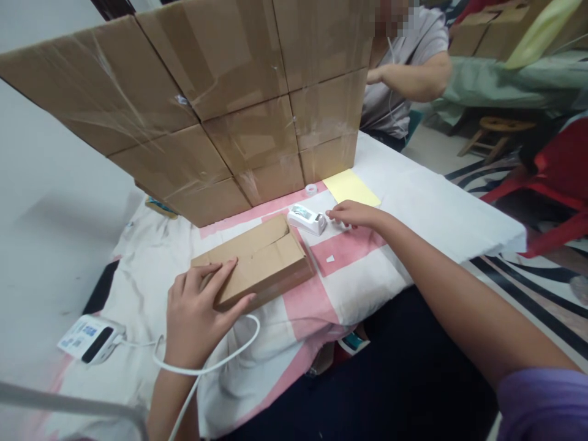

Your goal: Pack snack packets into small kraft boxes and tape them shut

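Observation:
A closed brown cardboard box (pixel 271 260) lies on the cloth in front of me. My left hand (pixel 202 300) rests on its near left end, fingers spread over the top and thumb along the front edge. To the right, my right hand (pixel 356 214) hovers above the cloth with loosely bent fingers and nothing visible in them. Its fingertips are close to a small white device (pixel 307 219) with a screen, just behind the box. A small white paper piece (pixel 330 259) lies on the cloth below that hand.
Taped cardboard cartons (pixel 248 128) form a wall at the back. A tape roll (pixel 311 190) and yellow paper (pixel 351 188) lie before it. A second white device (pixel 92 339) with a cable sits left. Another person (pixel 404 79) sits beyond; a red chair (pixel 560 177) stands right.

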Available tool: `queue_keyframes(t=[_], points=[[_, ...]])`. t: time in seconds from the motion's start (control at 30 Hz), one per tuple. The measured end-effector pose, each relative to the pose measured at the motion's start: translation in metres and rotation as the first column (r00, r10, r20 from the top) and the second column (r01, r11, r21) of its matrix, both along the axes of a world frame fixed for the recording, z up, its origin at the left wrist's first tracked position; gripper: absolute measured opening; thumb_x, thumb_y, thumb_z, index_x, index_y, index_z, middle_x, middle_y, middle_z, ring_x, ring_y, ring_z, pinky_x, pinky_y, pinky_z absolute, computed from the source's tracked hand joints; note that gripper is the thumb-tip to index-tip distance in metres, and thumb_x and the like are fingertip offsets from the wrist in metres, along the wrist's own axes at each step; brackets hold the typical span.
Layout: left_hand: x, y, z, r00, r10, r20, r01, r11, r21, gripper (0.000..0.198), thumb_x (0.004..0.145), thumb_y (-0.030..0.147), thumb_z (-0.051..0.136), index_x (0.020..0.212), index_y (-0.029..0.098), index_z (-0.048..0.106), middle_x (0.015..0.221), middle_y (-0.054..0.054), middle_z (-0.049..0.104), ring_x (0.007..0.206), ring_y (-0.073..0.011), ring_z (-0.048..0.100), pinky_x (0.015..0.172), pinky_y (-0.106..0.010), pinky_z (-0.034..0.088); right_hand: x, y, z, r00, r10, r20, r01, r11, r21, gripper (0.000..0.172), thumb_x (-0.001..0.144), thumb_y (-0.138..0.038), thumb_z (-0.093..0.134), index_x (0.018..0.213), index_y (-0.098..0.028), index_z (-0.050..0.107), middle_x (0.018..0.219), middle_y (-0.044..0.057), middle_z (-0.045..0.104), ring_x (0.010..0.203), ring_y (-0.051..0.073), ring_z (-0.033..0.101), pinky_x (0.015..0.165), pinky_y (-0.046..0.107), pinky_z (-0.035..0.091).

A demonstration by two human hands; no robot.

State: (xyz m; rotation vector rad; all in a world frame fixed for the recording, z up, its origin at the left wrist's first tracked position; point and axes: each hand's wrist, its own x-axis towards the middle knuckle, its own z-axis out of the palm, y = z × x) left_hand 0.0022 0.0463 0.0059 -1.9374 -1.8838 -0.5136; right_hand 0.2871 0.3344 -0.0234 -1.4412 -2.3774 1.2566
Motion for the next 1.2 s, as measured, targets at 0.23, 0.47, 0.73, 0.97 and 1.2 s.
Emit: queue_keyframes(t=[0.23, 0.47, 0.73, 0.97, 1.2], points=[[0.000, 0.000, 0.000, 1.000, -0.004, -0.009, 0.004, 1.000, -0.002, 0.063, 0.083, 0.060, 0.066, 0.136, 0.027, 0.055, 0.116, -0.011, 0.055, 0.104, -0.0326, 0.055, 0.093, -0.050, 0.045, -0.008, -0.001, -0.005, 0.982, 0.004, -0.189, -0.029, 0.991, -0.129, 0.029, 0.087, -0.040, 0.067, 0.078, -0.012, 0.073, 0.069, 0.004, 0.058, 0.053, 0.008, 0.043, 0.046, 0.022, 0.034], [0.000, 0.000, 0.000, 1.000, 0.001, -0.006, -0.001, 1.000, -0.003, 0.064, 0.083, 0.060, 0.067, 0.136, 0.027, 0.054, 0.115, -0.011, 0.056, 0.105, -0.0328, 0.055, 0.093, -0.050, 0.045, -0.007, 0.016, -0.030, 0.952, 0.015, -0.306, -0.092, 0.966, -0.240, 0.016, 0.081, -0.030, 0.072, 0.081, -0.015, 0.074, 0.064, 0.000, 0.055, 0.050, 0.007, 0.040, 0.046, 0.021, 0.033], [-0.001, 0.001, 0.001, 1.000, -0.004, 0.002, 0.004, 1.000, -0.014, 0.064, 0.082, 0.060, 0.067, 0.136, 0.027, 0.054, 0.116, -0.011, 0.056, 0.105, -0.0330, 0.054, 0.091, -0.049, 0.044, -0.009, 0.013, -0.034, 0.970, 0.093, -0.223, -0.120, 0.987, -0.111, 0.008, 0.080, -0.020, 0.068, 0.075, -0.016, 0.064, 0.059, -0.004, 0.050, 0.050, 0.008, 0.041, 0.048, 0.022, 0.032], [0.000, -0.001, 0.003, 1.000, 0.007, -0.012, -0.007, 0.999, -0.038, 0.065, 0.082, 0.059, 0.069, 0.137, 0.029, 0.053, 0.116, -0.010, 0.056, 0.104, -0.0315, 0.052, 0.089, -0.047, 0.044, -0.006, 0.002, 0.004, 0.966, 0.119, -0.229, -0.166, 0.966, -0.199, 0.014, 0.081, -0.023, 0.066, 0.070, -0.014, 0.062, 0.073, 0.005, 0.063, 0.059, 0.010, 0.053, 0.050, 0.022, 0.036], [0.001, 0.003, 0.019, 0.999, -0.026, 0.048, 0.028, 0.998, -0.061, 0.051, 0.090, 0.051, 0.061, 0.134, 0.026, 0.056, 0.113, -0.009, 0.058, 0.104, -0.0276, 0.055, 0.103, -0.050, 0.042, -0.025, -0.078, 0.072, 0.801, 0.242, -0.548, -0.248, 0.967, 0.065, 0.018, 0.086, -0.025, 0.061, 0.100, -0.016, 0.064, 0.080, 0.003, 0.066, 0.058, 0.010, 0.053, 0.053, 0.022, 0.041]])
